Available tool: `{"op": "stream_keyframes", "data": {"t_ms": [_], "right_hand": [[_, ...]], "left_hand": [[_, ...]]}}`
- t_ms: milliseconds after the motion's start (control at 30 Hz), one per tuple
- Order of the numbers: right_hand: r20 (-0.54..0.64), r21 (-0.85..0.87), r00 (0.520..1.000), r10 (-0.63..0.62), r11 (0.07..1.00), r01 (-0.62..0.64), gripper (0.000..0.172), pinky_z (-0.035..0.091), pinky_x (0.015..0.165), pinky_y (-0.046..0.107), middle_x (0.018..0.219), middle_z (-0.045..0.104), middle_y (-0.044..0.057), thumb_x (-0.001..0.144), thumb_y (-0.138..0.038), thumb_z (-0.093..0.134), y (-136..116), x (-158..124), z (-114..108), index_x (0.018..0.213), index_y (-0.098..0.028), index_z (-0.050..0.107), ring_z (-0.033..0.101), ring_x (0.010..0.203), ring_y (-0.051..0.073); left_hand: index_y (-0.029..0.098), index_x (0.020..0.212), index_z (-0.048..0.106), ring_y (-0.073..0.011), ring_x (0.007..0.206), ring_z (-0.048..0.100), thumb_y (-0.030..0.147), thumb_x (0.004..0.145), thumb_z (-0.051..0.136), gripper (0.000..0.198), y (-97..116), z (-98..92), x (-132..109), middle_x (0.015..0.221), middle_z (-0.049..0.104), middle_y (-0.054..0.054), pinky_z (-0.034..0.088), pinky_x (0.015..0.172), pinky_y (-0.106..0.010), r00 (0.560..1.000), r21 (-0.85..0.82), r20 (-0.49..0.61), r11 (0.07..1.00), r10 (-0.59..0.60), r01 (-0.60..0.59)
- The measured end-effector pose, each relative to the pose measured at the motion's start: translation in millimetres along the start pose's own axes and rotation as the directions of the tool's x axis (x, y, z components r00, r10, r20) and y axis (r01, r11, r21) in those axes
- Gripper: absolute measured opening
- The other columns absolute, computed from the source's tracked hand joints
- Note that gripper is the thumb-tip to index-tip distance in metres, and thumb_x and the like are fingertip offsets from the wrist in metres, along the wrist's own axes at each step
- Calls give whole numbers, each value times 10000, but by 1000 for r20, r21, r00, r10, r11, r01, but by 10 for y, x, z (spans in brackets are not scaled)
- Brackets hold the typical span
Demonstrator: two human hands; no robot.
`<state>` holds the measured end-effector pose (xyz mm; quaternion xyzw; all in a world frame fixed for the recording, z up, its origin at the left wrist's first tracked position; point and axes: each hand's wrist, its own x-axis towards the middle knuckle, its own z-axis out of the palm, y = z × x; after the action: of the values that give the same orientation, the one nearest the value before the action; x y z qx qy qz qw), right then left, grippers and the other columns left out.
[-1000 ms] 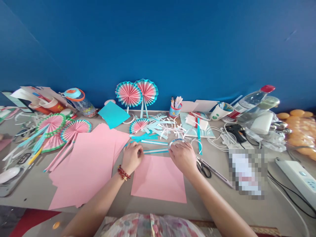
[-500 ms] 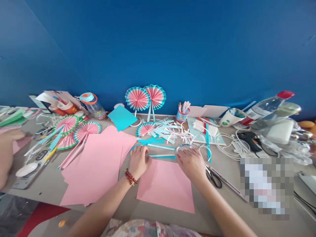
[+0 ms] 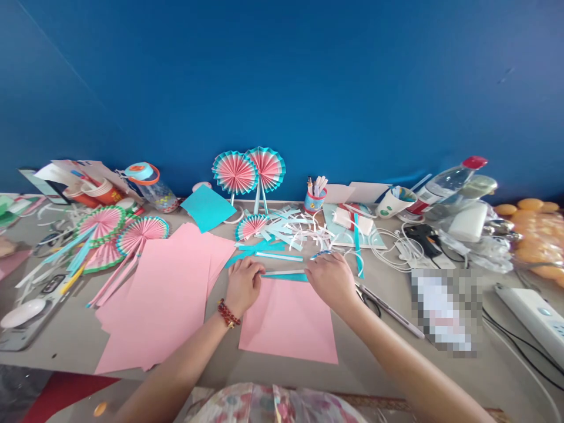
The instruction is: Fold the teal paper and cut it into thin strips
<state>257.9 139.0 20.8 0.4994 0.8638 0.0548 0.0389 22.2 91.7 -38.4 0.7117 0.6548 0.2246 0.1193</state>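
Note:
A narrow white strip point(image 3: 284, 272) stretches between my two hands, above the edge of a blue paper strip point(image 3: 300, 277). My left hand point(image 3: 243, 286) has its fingers closed at the strip's left end. At the right end, my right hand point(image 3: 331, 283) has its fingers curled down on it; the fingertips are partly hidden. A tape ring point(image 3: 321, 254) shows behind the right knuckles. Just behind lies a blue strip with a white band point(image 3: 279, 257). A pink sheet point(image 3: 288, 326) lies flat in front of both hands.
Pink sheets point(image 3: 171, 294) are stacked at left, beside folded paper fans point(image 3: 143, 234). Paper scraps point(image 3: 295, 226) and a pen cup point(image 3: 315, 200) stand behind. To the right are scissors point(image 3: 370, 302), a glue gun point(image 3: 423, 238) and a bottle point(image 3: 445, 188). Another person's hand point(image 3: 6, 247) shows at far left.
The view has turned slightly right, so things sit further left. My hands stay at the white strip, which now shows slightly tilted over the blue one. The other person's hand has mostly left view.

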Motion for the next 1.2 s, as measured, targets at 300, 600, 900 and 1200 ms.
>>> {"op": "stream_keyframes", "data": {"t_ms": [300,600,900,1200], "right_hand": [[156,-63,988,-10,998,20,198,333,777,382,773,743,122,845,-82,556,-78,97,-149,796,-138,740,672,792,262],[253,-106,967,9,994,18,231,371,746,391,814,754,164,837,-44,532,-119,124,-251,823,-116,752,700,811,297],[255,-134,967,0,990,35,228,373,778,404,781,736,210,773,18,522,-102,300,-255,772,-64,735,697,821,304],[231,-133,973,-2,990,34,217,364,799,411,807,741,204,827,-73,538,-72,288,-286,796,-80,753,691,792,302]], "left_hand": [[248,916,636,-242,950,565,68,831,542,220,-48,11,6,990,647,-32,388,848,-401,1000,-12,2,1000,6,-6],[249,893,630,-236,945,570,80,836,549,196,-48,8,10,968,644,-25,380,842,-400,1000,-2,-4,1000,20,-20],[237,865,621,-258,937,571,133,834,620,109,-14,11,5,949,635,-46,385,854,-416,999,28,-45,999,31,-29],[215,1008,580,-251,1041,583,157,830,710,228,33,54,87,1062,643,-51,443,913,-392,981,-57,6,979,196,-196]]}}
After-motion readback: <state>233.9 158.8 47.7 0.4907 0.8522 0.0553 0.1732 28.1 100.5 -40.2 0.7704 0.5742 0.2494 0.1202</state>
